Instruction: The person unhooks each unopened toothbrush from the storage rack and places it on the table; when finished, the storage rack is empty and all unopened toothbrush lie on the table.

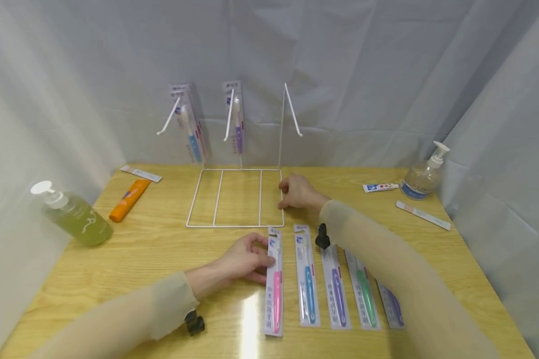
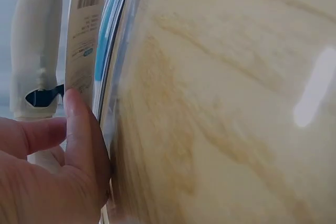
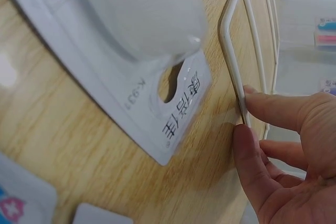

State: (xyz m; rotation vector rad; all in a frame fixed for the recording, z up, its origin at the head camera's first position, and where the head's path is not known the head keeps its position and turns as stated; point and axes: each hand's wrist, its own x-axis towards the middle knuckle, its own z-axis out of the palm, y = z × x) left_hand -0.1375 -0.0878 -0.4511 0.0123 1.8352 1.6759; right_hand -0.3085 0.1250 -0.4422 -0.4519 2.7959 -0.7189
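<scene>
A white wire rack (image 1: 235, 198) stands at the back middle of the wooden table, its flat base on the top. Two of its three hooks carry hanging toothbrush packs (image 1: 189, 124); the right hook (image 1: 293, 110) is bare. My right hand (image 1: 284, 197) pinches the base's right wire (image 3: 233, 56) between thumb and forefinger (image 3: 273, 109). Several packed toothbrushes lie in a row near the front. My left hand (image 1: 262, 254) grips the left edge of the pink toothbrush pack (image 1: 275, 281), the leftmost one. In the left wrist view my thumb (image 2: 79, 129) presses on a pack edge (image 2: 86, 30).
A green pump bottle (image 1: 76, 217) and an orange tube (image 1: 129, 199) sit at the left. At the right are a clear pump bottle (image 1: 422, 177), a small toothpaste tube (image 1: 379, 187) and a flat strip (image 1: 423, 215). White curtains close in three sides.
</scene>
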